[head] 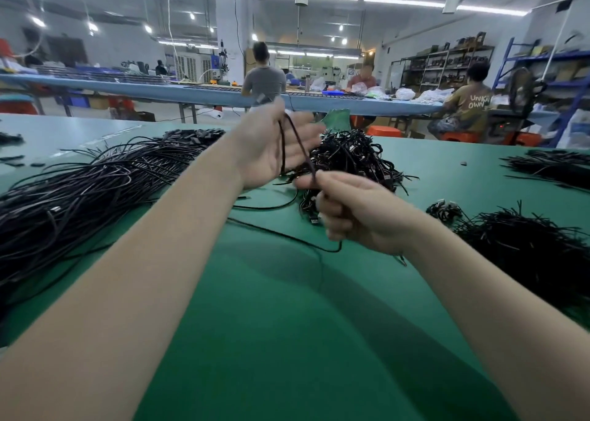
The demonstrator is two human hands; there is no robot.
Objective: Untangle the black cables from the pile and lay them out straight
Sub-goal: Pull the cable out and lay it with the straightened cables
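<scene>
Two hands on one black cable point(295, 143), lifted above the tangled pile point(351, 162) on the green worktop point(287, 325). Left hand point(271, 146) pinches the upper end, other fingers loosely spread; right hand point(354, 216) pinches lower down, fingers curled. Best approach: slide the right hand down, keep tension, free the tail, then lay it with the straightened bundle point(79, 191).

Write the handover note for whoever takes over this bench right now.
Left hand: raised, palm up, holding one end of a cable.
Right hand: pinching the same cable lower down; the rest trails onto the mat.
Tangled pile: behind the hands, still large.
Straight bundle: at left, many cables already laid out.
Left: straighten this cable, add it to the bundle, carry on with the pile.
</scene>
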